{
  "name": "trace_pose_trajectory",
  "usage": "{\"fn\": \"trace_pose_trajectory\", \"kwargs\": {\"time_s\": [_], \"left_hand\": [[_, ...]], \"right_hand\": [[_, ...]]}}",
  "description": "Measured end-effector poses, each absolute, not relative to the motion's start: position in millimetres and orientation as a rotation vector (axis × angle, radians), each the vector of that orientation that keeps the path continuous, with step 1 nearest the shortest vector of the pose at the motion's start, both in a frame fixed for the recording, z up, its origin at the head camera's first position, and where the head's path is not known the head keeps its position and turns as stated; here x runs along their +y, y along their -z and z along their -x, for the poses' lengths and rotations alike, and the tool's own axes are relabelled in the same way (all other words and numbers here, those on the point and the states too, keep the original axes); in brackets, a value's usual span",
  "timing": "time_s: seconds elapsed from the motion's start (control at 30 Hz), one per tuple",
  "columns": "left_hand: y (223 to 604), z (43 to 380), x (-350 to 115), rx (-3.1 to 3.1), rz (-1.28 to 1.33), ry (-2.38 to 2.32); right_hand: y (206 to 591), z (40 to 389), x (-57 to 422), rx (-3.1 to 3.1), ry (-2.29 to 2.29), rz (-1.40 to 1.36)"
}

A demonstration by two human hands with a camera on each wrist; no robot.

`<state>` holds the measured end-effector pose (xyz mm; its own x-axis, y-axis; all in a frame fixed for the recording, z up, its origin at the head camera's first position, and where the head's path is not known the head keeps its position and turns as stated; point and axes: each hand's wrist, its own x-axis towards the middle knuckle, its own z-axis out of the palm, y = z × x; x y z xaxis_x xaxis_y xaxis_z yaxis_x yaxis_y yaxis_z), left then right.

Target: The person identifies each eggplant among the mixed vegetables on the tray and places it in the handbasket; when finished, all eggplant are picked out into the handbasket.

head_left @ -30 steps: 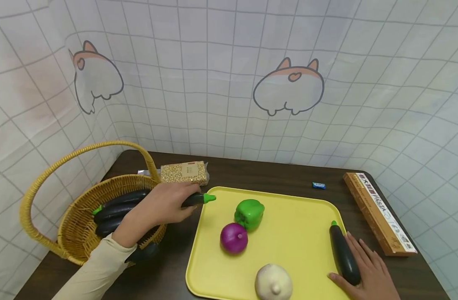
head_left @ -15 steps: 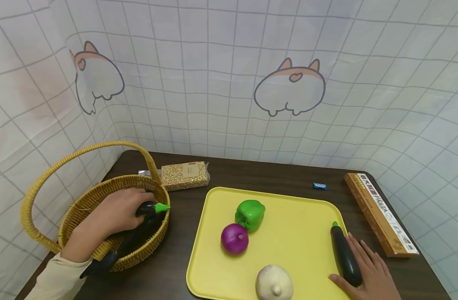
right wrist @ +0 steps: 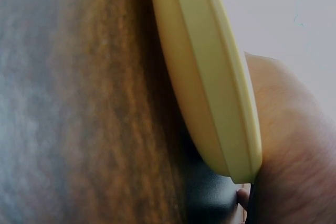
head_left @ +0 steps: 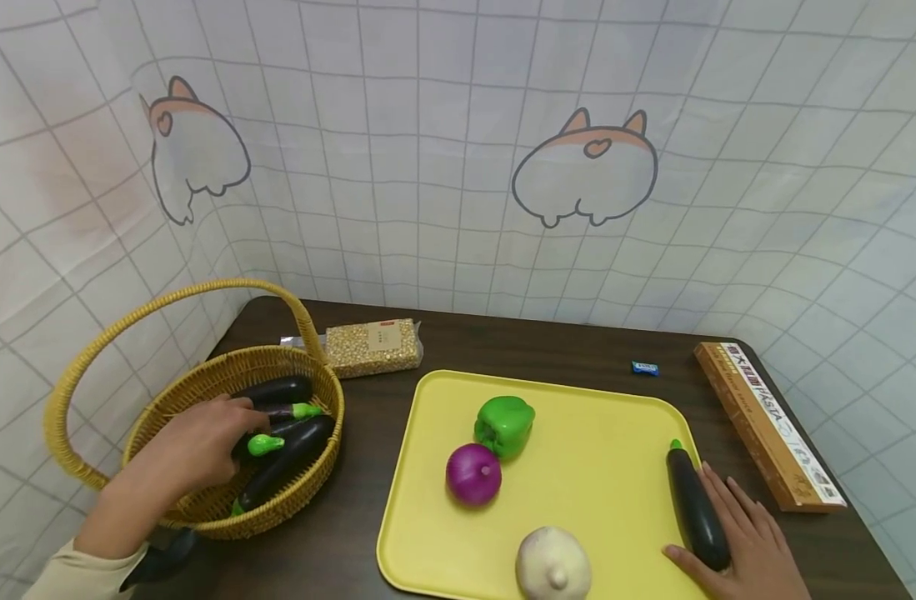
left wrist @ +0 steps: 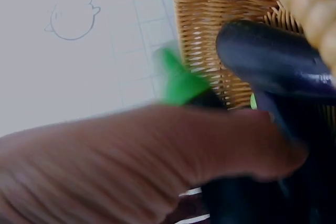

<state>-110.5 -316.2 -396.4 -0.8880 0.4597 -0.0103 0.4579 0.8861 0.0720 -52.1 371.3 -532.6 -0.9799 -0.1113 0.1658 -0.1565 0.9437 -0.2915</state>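
My left hand is down inside the wicker basket and grips a dark eggplant, whose green stem pokes out past the fingers. In the left wrist view the thumb lies across that eggplant's body, below its blurred green stem. Several other eggplants lie in the basket around the hand, one along its right side. My right hand rests with fingers extended along the right edge of the yellow tray, against a single eggplant lying there.
On the tray sit a green bell pepper, a purple onion and a pale round bulb. A bag of yellow grains lies behind the basket. A small blue wrapper and a long pasta box lie at the right.
The left hand has carried its eggplant leftward from the tray's left edge into the basket and lower among the others. The right hand stays where it was.
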Motion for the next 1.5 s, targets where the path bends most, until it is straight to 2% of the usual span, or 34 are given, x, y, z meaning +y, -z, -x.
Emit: {"fn": "trace_pose_trajectory", "kwargs": {"time_s": [0.37,1.03,1.27,1.5], "left_hand": [[385,105,-311,2.928,-0.69,-0.305],[382,100,-328,2.962,-0.536,-0.234],[372,107,-306,2.931,-0.616,-0.362],[366,120,-257,2.956,-0.87,-0.473]], "right_hand": [[528,53,369,-2.951,-0.469,-0.201],[522,56,371,-2.926,-0.454,-0.23],[520,56,373,-2.935,-0.452,-0.227],[529,52,372,-2.972,-0.484,-0.198]]}}
